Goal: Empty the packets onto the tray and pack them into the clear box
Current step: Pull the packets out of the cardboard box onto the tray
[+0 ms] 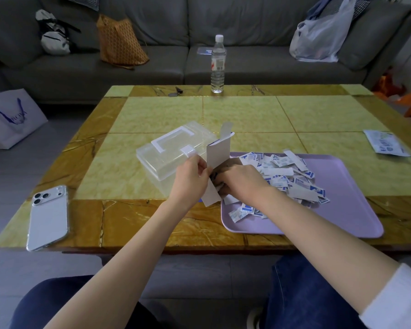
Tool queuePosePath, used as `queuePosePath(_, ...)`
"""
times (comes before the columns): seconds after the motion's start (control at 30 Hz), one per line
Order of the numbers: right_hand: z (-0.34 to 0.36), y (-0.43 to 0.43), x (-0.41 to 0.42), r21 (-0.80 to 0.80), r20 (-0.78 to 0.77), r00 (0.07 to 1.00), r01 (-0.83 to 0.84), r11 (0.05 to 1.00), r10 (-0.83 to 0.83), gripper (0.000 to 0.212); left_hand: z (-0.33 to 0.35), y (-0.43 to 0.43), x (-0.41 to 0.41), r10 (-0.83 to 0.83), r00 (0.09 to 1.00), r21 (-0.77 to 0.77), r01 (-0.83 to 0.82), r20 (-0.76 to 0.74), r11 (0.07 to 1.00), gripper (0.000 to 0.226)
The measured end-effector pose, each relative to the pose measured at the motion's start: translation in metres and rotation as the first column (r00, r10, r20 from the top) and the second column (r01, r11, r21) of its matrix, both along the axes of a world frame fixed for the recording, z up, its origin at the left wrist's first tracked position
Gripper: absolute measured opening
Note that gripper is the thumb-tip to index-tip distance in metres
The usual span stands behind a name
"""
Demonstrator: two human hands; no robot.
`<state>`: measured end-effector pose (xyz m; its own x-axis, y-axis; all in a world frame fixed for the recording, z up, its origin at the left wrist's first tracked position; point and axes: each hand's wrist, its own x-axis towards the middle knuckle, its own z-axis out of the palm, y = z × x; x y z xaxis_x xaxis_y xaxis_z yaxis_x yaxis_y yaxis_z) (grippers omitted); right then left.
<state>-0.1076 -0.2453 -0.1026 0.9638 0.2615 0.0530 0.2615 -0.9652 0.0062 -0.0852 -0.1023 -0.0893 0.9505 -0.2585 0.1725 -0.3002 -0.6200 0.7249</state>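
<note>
Left grip sits beside right grip (both curled).

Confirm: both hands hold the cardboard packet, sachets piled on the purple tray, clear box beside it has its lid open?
One error: the head view shows the clear box with its lid shut, not open. Rest stands: left hand and right hand hold the cardboard packet, sachets piled on the purple tray.

Opened grey packet upright at left edge of lilac tray, blue-and-white sachets heaped inside, closed clear box alongside
</note>
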Motion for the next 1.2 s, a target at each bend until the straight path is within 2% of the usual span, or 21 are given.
queuePosePath(0.1,-0.005,0.004,0.004,-0.07,0.03,0.999,-0.015,0.997,0.017,0.024,-0.001,0.0,0.001,0.001,1.0,0.007,-0.001,-0.004,1.0,0.009)
queuePosePath(0.17,-0.006,0.002,0.005,-0.053,0.036,0.999,-0.012,0.999,0.014,0.024,-0.002,0.001,0.002,0.001,1.0,0.008,-0.001,-0.002,1.0,0.009)
queuePosePath(0.33,0.004,-0.008,-0.003,0.188,0.135,0.99,0.026,0.982,-0.052,0.024,-0.003,0.003,0.009,0.019,1.0,0.003,-0.019,0.006,1.0,0.009)
queuePosePath(0.43,0.014,-0.023,-0.008,0.303,0.168,0.965,0.144,0.942,-0.202,0.029,-0.003,0.003,0.013,0.031,0.999,0.008,-0.031,0.013,0.999,0.009)
queuePosePath(0.63,0.02,-0.075,-0.018,0.321,0.137,0.833,0.475,0.819,-0.537,0.022,-0.002,-0.003,0.016,0.042,0.998,0.026,-0.043,0.038,0.999,0.008)
queuePosePath(0.73,0.02,-0.086,-0.023,0.281,0.132,0.781,0.561,0.779,-0.61,0.024,0.0,-0.008,0.016,0.034,0.998,0.038,-0.036,0.049,0.999,0.008)
queuePosePath(0.83,0.021,-0.085,-0.022,0.236,0.159,0.747,0.606,0.759,-0.646,0.015,0.001,-0.012,0.014,0.022,0.998,0.048,-0.025,0.057,0.999,0.01)
queuePosePath(0.93,0.017,-0.075,-0.019,0.184,0.258,0.76,0.567,0.803,-0.596,0.042,0.001,-0.014,0.012,0.012,0.998,0.051,-0.016,0.06,0.999,0.01)
queuePosePath(0.97,0.016,-0.068,-0.02,0.201,0.295,0.787,0.502,0.841,-0.541,0.045,0.001,-0.014,0.011,0.012,0.998,0.053,-0.016,0.06,0.998,0.009)
queuePosePath(1.03,0.016,-0.051,-0.024,0.237,0.329,0.868,0.306,0.922,-0.372,0.037,0.0,-0.015,0.011,0.012,0.998,0.058,-0.016,0.059,0.998,0.009)
queuePosePath(1.13,0.011,-0.025,-0.028,0.244,0.249,0.964,0.029,0.969,-0.091,0.024,-0.001,-0.015,0.009,0.007,0.998,0.052,-0.01,0.058,0.999,0.01)
queuePosePath(1.2,0.003,-0.016,-0.023,0.209,0.132,0.989,0.03,0.977,-0.059,0.027,-0.002,-0.015,0.007,0.0,0.998,0.05,-0.003,0.057,0.999,0.01)
